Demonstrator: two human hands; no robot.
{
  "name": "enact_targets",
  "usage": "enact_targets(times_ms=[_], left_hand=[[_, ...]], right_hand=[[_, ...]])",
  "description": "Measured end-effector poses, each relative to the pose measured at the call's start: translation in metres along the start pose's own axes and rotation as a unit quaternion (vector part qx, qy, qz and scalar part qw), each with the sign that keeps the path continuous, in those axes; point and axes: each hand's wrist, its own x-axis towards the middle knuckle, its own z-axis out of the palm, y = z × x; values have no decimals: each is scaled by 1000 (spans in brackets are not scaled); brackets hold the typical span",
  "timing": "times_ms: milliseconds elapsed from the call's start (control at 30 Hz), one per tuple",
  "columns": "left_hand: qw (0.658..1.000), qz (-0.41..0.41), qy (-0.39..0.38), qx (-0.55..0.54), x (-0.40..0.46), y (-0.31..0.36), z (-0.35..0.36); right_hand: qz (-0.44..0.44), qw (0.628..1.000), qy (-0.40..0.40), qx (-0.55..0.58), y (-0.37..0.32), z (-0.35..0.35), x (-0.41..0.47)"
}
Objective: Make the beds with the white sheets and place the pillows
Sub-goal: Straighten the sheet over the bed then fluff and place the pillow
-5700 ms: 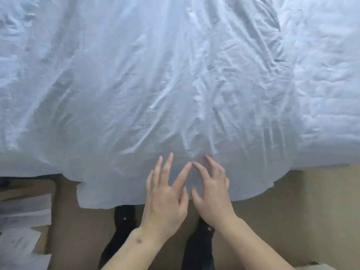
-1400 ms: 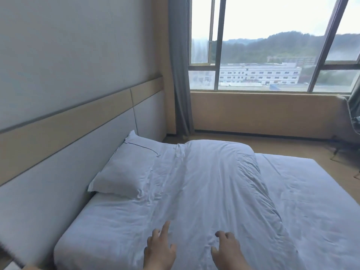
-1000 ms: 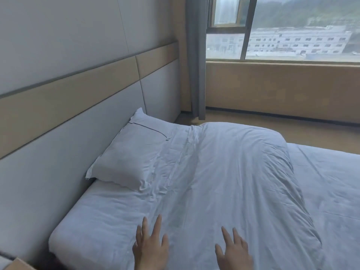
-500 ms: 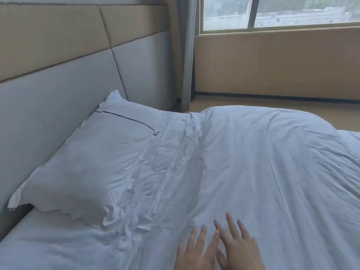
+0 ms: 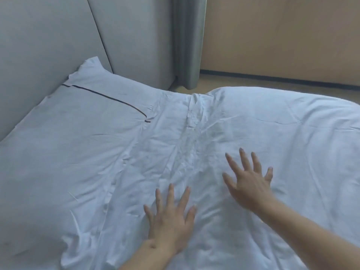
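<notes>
Both grips splayed wide & flat, holding nothing: left hand (image 5: 171,221) sits nearer the pillow (image 5: 74,137) at the bed's head edge, right hand (image 5: 250,184) further in on the duvet (image 5: 282,137), whose wrinkled band (image 5: 192,137) runs lengthwise away btwn them.

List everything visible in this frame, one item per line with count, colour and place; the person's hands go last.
pillow: 1, white with a thin dark line, left, against the headboard
white sheet: 1, white, wrinkled, spread over the bed at centre and right
headboard: 1, grey padded panels, upper left
curtain: 1, grey, top centre, hanging to the floor
wall panel: 1, tan, upper right
floor: tan strip beyond the bed
left hand: 1, fingers spread, flat on the sheet, lower centre
right hand: 1, fingers spread, on the sheet, right of centre
</notes>
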Motion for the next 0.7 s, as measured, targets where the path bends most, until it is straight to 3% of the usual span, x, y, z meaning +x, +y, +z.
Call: enact_targets(times_ms=[133, 233, 367, 467, 567, 700], left_hand=[[999, -19, 27, -20, 97, 3, -57], [998, 0, 54, 11, 162, 0, -64], [995, 41, 90, 27, 232, 11, -53], [988, -7, 133, -78, 280, 25, -53], [957, -76, 132, -245, 315, 38, -59], [949, -115, 123, -265, 332, 50, -71]], right_hand=[[60, 997, -33, -18, 10, 36, 80], [77, 996, 28, -18, 6, 86, 80], [80, 996, 48, -2, 19, 112, 94], [68, 995, 70, 17, 23, 117, 100], [57, 997, 54, 27, 26, 116, 102], [67, 994, 79, 30, 29, 115, 103]])
